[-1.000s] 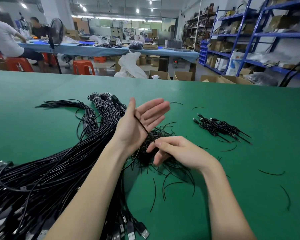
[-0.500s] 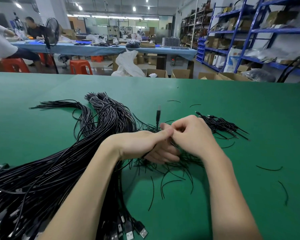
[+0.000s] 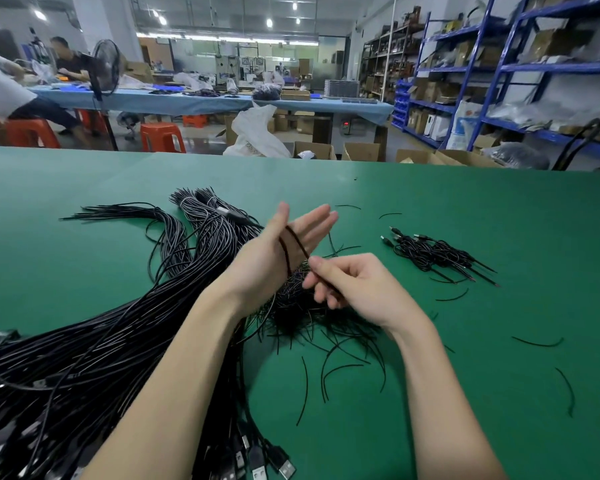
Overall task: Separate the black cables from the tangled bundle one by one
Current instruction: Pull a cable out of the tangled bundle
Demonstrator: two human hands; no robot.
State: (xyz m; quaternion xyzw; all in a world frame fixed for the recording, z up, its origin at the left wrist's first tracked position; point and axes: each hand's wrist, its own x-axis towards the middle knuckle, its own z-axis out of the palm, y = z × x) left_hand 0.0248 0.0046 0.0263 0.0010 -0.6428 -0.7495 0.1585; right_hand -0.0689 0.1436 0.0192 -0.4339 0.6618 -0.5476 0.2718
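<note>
Looking down from the head camera, a big tangled bundle (image 3: 94, 344) of black cables lies on the left side of the green tabletop (image 3: 465, 209), and it runs from the near left corner up toward the middle. The left hand (image 3: 278, 251) is raised over the bundle with its fingers straight and spread, palm turned to the right. One black cable (image 3: 291, 245) loops across this palm. The right hand (image 3: 357, 285) is just beside it, with its thumb and fingers curled tight and pinching the same cable near its lower end. Under both hands sits a messy clump of short black bits (image 3: 312, 317). To the right, well apart from the bundle, lies a small pile of cables (image 3: 437, 254) with plugs. Near the bottom edge, some flat USB plugs (image 3: 271, 462) stick out.
</note>
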